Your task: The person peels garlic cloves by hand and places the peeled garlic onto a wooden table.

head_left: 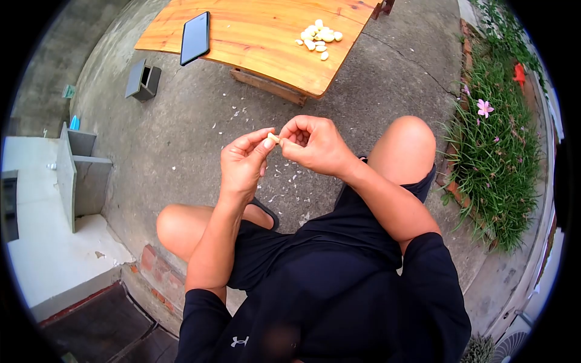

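Note:
Between the thumb and fingertips of my left hand (241, 162) is a pale garlic clove (273, 138). My right hand (318, 145) is closed in a pinch at the clove's right end, its other fingers curled in. Whether a strip of skin lies between the right fingertips is too small to tell. Both hands are held above the concrete ground, between my knees and just short of the wooden table (260, 36). A loose pile of peeled garlic cloves (321, 36) lies on the table's right part.
A phone (195, 37) lies at the table's left edge. Below it a grey box-like object (143, 80) stands on the ground. Bits of white skin (279, 180) are scattered over the concrete. A grassy flower bed (493, 157) runs along the right, and a fan (511, 346) shows at lower right.

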Demonstrator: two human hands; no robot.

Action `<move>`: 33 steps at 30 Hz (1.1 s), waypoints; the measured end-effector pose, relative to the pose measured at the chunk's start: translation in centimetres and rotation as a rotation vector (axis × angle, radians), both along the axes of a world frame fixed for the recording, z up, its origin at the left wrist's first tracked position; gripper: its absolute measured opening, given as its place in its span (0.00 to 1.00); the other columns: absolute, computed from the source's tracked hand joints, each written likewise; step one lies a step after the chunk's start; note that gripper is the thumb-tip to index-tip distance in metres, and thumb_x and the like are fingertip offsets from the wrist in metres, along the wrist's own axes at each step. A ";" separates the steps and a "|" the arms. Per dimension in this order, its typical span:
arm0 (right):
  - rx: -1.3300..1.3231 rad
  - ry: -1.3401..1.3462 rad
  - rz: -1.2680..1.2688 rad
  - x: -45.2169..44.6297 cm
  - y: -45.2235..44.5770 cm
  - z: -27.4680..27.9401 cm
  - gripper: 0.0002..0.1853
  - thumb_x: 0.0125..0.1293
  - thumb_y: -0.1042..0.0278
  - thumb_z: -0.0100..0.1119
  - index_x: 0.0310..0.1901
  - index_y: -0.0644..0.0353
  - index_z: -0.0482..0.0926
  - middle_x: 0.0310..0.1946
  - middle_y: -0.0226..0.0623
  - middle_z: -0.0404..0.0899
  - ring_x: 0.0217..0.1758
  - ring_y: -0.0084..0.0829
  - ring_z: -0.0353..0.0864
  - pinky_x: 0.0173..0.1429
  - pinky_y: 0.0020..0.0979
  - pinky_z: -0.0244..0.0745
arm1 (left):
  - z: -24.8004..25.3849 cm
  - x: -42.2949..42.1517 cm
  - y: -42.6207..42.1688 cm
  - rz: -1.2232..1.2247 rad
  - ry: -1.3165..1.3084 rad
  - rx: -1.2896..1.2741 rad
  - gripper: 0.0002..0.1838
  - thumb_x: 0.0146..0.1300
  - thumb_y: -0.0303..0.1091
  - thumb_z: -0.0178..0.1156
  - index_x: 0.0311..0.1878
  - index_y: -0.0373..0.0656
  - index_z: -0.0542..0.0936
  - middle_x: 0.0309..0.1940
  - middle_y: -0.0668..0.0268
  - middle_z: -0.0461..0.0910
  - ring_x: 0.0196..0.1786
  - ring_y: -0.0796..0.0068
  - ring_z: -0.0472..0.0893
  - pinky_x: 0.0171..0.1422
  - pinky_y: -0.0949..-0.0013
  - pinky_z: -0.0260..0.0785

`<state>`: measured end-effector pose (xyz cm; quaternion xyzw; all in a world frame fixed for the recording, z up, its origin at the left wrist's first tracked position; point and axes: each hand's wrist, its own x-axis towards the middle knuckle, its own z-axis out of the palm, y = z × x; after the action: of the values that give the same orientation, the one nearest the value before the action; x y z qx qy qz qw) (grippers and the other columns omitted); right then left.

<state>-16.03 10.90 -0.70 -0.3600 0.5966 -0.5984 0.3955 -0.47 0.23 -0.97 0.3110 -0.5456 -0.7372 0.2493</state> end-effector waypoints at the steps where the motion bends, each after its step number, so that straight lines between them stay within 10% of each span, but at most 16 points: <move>1: -0.016 0.041 -0.002 0.0 0.0 0.2 0.07 0.57 0.71 0.71 0.34 0.67 0.85 0.25 0.28 0.82 0.27 0.15 0.78 0.32 0.22 0.76 | 0.0 0.0 0.0 0.005 -0.005 -0.008 0.13 0.68 0.26 0.69 0.54 0.36 0.86 0.35 0.68 0.87 0.21 0.91 0.71 0.22 0.82 0.60; 19: -0.138 0.293 -0.038 -0.7 0.2 0.9 0.08 0.55 0.72 0.71 0.37 0.65 0.89 0.23 0.29 0.81 0.25 0.14 0.75 0.29 0.22 0.72 | -0.3 -0.1 0.4 0.003 0.014 -0.156 0.14 0.66 0.21 0.68 0.54 0.39 0.87 0.38 0.67 0.87 0.22 0.90 0.71 0.22 0.83 0.59; 28: -0.101 0.222 -0.012 -0.8 0.3 0.9 0.06 0.57 0.72 0.71 0.34 0.65 0.88 0.21 0.28 0.81 0.25 0.13 0.76 0.29 0.22 0.72 | 0.8 -0.2 0.5 0.023 -0.065 -0.832 0.12 0.63 0.18 0.69 0.49 0.39 0.90 0.45 0.58 0.89 0.49 0.71 0.87 0.53 0.72 0.78; 33: -0.050 0.185 -0.018 -0.6 0.3 0.7 0.06 0.57 0.71 0.71 0.31 0.65 0.87 0.20 0.27 0.81 0.25 0.12 0.76 0.30 0.22 0.73 | 1.0 -0.2 0.9 0.021 -0.092 -0.842 0.12 0.62 0.18 0.69 0.48 0.39 0.90 0.44 0.58 0.89 0.48 0.72 0.87 0.52 0.73 0.78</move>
<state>-16.67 11.21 0.02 -0.4179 0.6186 -0.5811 0.3242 -0.65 1.11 0.07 0.2200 -0.8066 -0.4325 0.3376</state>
